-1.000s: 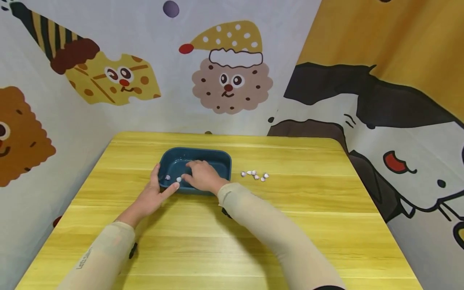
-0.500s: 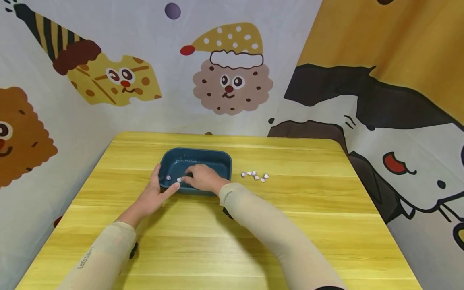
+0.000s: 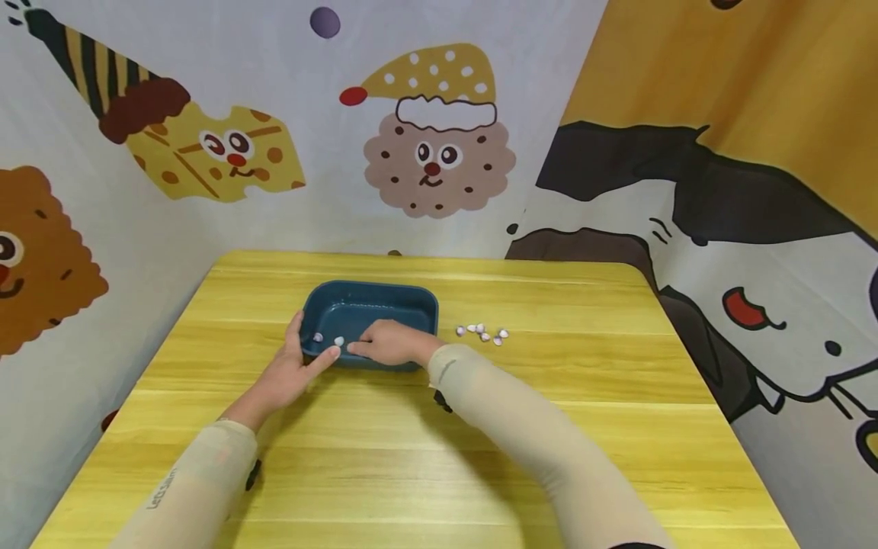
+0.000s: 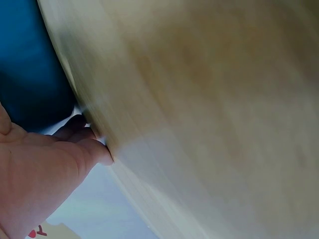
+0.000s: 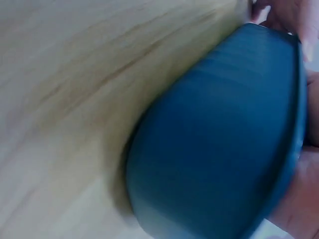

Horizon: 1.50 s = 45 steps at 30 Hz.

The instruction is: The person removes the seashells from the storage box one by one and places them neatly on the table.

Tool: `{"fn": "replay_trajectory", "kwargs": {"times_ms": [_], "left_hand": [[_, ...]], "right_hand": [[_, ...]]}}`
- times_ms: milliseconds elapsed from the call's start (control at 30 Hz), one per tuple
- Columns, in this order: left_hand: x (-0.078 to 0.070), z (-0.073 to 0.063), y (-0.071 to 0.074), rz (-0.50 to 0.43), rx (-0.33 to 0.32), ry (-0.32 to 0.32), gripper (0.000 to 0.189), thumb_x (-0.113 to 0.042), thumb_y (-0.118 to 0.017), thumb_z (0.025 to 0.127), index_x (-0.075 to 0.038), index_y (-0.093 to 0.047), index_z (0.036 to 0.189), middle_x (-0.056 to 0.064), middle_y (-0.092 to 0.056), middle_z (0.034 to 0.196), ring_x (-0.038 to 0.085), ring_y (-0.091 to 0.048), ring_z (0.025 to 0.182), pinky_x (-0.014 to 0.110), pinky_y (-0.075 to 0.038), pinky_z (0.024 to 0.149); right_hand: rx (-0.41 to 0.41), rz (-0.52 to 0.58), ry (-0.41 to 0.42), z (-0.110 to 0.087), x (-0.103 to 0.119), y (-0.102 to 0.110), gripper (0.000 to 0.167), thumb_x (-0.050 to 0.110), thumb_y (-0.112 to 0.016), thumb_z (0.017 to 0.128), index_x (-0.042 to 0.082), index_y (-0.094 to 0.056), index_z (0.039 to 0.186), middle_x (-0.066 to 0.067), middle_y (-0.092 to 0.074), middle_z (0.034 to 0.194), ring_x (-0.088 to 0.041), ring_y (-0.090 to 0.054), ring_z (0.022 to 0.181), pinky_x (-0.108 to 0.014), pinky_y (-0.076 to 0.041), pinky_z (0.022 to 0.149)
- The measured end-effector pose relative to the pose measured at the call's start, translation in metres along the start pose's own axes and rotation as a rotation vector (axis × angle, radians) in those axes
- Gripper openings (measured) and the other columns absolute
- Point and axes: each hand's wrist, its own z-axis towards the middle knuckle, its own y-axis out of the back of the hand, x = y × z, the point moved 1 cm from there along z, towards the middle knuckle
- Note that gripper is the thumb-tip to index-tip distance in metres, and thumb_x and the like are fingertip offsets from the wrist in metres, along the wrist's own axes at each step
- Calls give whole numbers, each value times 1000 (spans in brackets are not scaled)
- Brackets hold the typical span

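Note:
A dark blue rectangular tub (image 3: 370, 290) stands on the table. My left hand (image 3: 284, 374) grips its near left corner, thumb at the front rim and fingers along the left side. In the left wrist view, the fingers lie beside the tub's outer wall (image 4: 30, 64). My right hand (image 3: 394, 343) reaches over the front rim into the tub, thumb pointing left; whether its fingers pinch anything is hidden. Left of that thumb lies a small whitish piece (image 3: 339, 341). A small purple-white piece (image 3: 318, 337) lies nearer the tub's left wall.
Several small purple-and-white pieces (image 3: 482, 332) lie scattered on the table right of the tub. The yellow wood-grain table (image 3: 384, 457) ends at a back edge close to a cartoon-printed cloth (image 3: 274, 221).
My right hand has drawn slightly right and toward me inside the tub, away from the whitish piece, which stays there. The left hand and tub have not visibly moved.

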Motion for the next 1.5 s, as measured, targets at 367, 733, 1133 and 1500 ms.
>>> {"fn": "replay_trajectory", "kwargs": {"times_ms": [367,733,1133,1500], "left_hand": [[1,0,0,-19,-13,-8,114,-67,-53,105,-20,31,166,36,-1,175,60,-18,159,75,-22,125],[3,-2,-3,-18,-5,-19,114,-72,-51,103,-25,32,166,35,-2,176,61,-18,159,77,-24,123],[3,-6,0,-1,-2,-4,114,-72,-49,104,-22,33,166,41,-8,173,63,-21,157,77,-26,122],[2,-2,-3,5,-7,-10,115,-72,-50,104,-19,30,167,39,-7,174,62,-22,157,77,-26,123]], "right_hand": [[31,-14,104,-40,1,27,25,19,-71,105,13,-77,129,2,-78,122,-7,-71,107,-25,-58,96],[-254,81,110,-77,-22,30,24,12,-71,104,14,-77,127,-7,-78,125,-16,-75,107,-28,-62,89],[-672,217,-205,-145,-118,61,21,21,-70,106,12,-76,124,-9,-77,119,-25,-71,106,-38,-59,88],[-773,268,-413,-147,-187,57,22,14,-68,105,0,-75,121,-18,-77,116,-26,-71,94,-30,-57,77]]}}
